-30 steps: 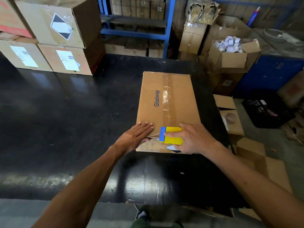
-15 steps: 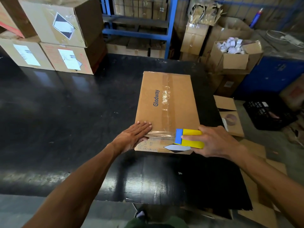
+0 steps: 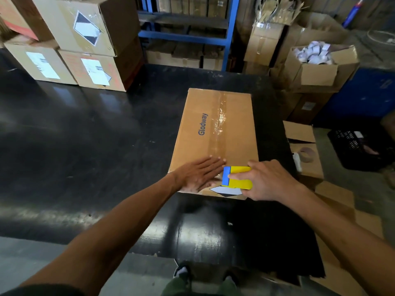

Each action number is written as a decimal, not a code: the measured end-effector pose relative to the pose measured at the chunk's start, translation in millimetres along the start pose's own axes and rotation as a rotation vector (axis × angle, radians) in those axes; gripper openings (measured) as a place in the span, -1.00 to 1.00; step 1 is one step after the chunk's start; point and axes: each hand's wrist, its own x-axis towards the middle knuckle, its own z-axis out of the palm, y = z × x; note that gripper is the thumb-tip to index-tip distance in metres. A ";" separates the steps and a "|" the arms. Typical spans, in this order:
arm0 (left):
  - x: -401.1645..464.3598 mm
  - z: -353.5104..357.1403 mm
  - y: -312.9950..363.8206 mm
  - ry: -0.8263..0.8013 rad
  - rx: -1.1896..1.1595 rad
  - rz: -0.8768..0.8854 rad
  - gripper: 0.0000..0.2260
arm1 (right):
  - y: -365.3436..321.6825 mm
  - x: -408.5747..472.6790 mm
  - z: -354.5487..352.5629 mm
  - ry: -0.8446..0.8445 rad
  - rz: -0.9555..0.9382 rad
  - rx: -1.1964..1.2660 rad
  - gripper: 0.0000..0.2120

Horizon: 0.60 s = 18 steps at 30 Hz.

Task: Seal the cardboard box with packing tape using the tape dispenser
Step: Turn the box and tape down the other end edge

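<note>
On the far left of the black table (image 3: 89, 133) sits a stack of labelled cartons (image 3: 85, 45), well apart from the work and seemingly no part of it. Moving right, the left hand (image 3: 198, 175) lies flat on the near end of the cardboard box (image 3: 215, 133), its fingers (image 3: 213, 162) straight and spread, pressing the lid down near the front edge. The box itself rests on the table just right of centre, lengthwise away from the person, with "Glodway" printed on its top.

A strip of clear packing tape (image 3: 222, 124) runs along the centre seam from the far edge toward the near end — glossy and a little wrinkled midway. It appears to reach the near end, though the hands cover the last stretch, so whether it wraps over the front edge cannot be told.

Just right of the left hand, the right hand (image 3: 267, 180) grips the yellow-and-blue tape dispenser (image 3: 236, 177), fingers curled round its body, the blue end touching the box top at the near edge, above a diamond label (image 3: 226, 191) on the box's front.

By my reading the long seam is essentially sealed — what is left is to carry the tape over the front edge, cut it and smooth the end down. Beyond the table, on the right, stand open cartons (image 3: 320, 67) and a dark crate (image 3: 359, 146).
</note>
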 end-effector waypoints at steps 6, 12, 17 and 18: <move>2.3 9.1 0.3 -0.038 -0.065 -0.028 -0.41 | -0.1 0.6 6.1 0.037 -0.018 0.018 -0.50; 4.4 6.7 1.0 -0.024 -0.135 -0.088 -0.46 | -1.3 -0.3 6.9 0.042 -0.017 0.011 -0.50; 4.9 7.1 3.7 0.001 -0.123 -0.100 -0.47 | 0.7 -2.8 8.2 0.045 -0.021 0.009 -0.48; 4.8 7.4 3.7 -0.007 -0.123 -0.103 -0.47 | 1.5 -4.4 8.2 0.049 -0.018 0.012 -0.48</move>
